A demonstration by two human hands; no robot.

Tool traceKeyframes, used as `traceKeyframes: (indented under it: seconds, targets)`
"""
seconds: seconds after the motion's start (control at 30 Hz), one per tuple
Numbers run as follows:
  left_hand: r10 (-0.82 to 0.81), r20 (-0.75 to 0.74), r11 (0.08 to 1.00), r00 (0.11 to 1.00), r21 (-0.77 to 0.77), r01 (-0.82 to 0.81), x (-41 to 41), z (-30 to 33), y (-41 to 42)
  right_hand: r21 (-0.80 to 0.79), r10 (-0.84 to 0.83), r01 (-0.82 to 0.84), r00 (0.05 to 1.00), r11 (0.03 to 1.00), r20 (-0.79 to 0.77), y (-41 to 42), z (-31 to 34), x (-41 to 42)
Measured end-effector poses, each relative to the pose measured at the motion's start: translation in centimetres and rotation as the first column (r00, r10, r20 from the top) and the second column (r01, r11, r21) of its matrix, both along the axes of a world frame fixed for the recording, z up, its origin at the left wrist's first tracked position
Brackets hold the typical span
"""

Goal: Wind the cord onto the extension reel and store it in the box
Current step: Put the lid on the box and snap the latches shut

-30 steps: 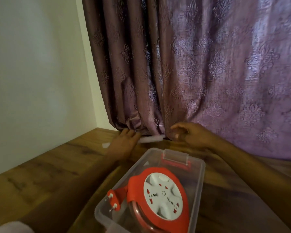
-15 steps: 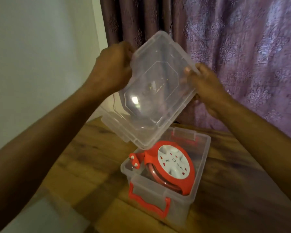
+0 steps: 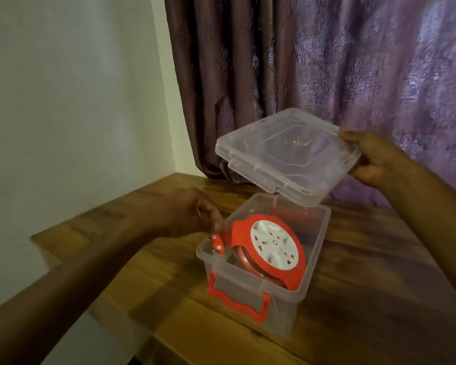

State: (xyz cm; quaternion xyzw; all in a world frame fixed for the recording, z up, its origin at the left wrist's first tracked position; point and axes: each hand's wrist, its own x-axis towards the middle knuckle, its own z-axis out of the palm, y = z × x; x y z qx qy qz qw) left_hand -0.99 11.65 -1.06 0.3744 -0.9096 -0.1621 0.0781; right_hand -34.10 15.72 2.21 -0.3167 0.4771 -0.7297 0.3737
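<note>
A clear plastic box [image 3: 290, 306] with red latch handles stands on the wooden table. Inside it leans the red extension reel [image 3: 274, 248] with a white socket face, its cord wound underneath. The red plug [image 3: 217, 242] sticks up over the box's left rim. My left hand [image 3: 195, 214] is at the plug, fingertips touching its top; whether they pinch it is unclear. My right hand [image 3: 371, 156] grips the right edge of the clear lid [image 3: 284, 151] and holds it nearly flat in the air above the far end of the box.
The wooden table [image 3: 366, 299] meets a white wall [image 3: 63, 101] on the left and a purple patterned curtain [image 3: 327, 61] behind. The table's front edge drops off at the lower left.
Both hands lifted the lid from behind the box. My left hand then let go and dropped to the plug, while my right hand lowered the lid and turned it flat.
</note>
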Motion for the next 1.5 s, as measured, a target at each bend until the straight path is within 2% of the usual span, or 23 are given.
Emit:
traceKeyframes:
  seconds: [0.1, 0.3, 0.43, 0.6, 0.67, 0.73, 0.8, 0.87, 0.93, 1.1, 1.33, 1.5]
  targets:
    - [0.044, 0.021, 0.998, 0.999, -0.049, -0.043, -0.3, 0.1, 0.5, 0.006, -0.012, 0.012, 1.0, 1.0, -0.006, -0.3, -0.6, -0.1]
    - [0.077, 0.189, 0.962, 0.979, -0.27, -0.024, -1.2, -0.3, 1.8, 0.03, -0.001, 0.002, 0.999, 1.0, -0.04, -0.7, -1.3, 0.2]
    - [0.06, 0.24, 0.969, 0.969, -0.247, 0.001, -0.9, -0.1, 1.8, 0.068, 0.046, -0.041, 0.997, 0.997, -0.065, -0.9, -2.1, 0.6]
    - [-0.037, 0.305, 0.981, 0.952, -0.171, 0.093, 0.1, -0.3, 1.8, 0.136, 0.066, -0.051, 0.992, 0.989, -0.109, -0.8, -2.9, 1.2]
    - [-0.067, 0.235, 0.98, 0.97, -0.167, 0.108, 0.6, -0.5, 1.7, 0.154, 0.072, -0.054, 0.991, 0.987, -0.116, -0.6, -3.0, 1.3]
    - [0.005, 0.019, 0.991, 1.0, -0.134, -0.003, 1.2, -0.7, 1.3, 0.161, 0.07, -0.049, 0.989, 0.986, -0.127, -0.4, -3.2, 1.4]
    - [0.138, -0.267, 0.99, 0.954, 0.021, -0.138, 1.7, -0.9, 1.0, 0.17, 0.062, -0.037, 0.988, 0.985, -0.141, -0.1, -3.5, 1.3]
    - [0.232, -0.423, 0.964, 0.876, 0.222, -0.148, 2.2, -1.1, 1.1, 0.175, 0.055, -0.027, 0.986, 0.984, -0.155, 0.1, -3.9, 1.3]
    - [0.252, -0.444, 0.947, 0.86, 0.298, -0.123, 2.4, -1.5, 1.3, 0.186, 0.049, -0.014, 0.982, 0.982, -0.182, 0.2, -4.4, 1.5]
    - [0.249, -0.398, 0.947, 0.883, 0.291, -0.136, 1.7, -2.6, 1.1, 0.221, 0.033, 0.018, 0.973, 0.975, -0.228, 0.2, -5.4, 1.8]
    - [0.313, -0.353, 0.914, 0.882, 0.365, -0.178, 1.0, -2.9, 0.7, 0.313, 0.058, 0.016, 0.972, 0.95, -0.226, 0.5, -6.4, 2.2]
    - [0.371, -0.39, 0.911, 0.843, 0.326, -0.251, 1.0, -3.0, 0.8, 0.294, -0.019, 0.163, 0.899, 0.942, -0.437, 0.2, -7.0, 2.7]
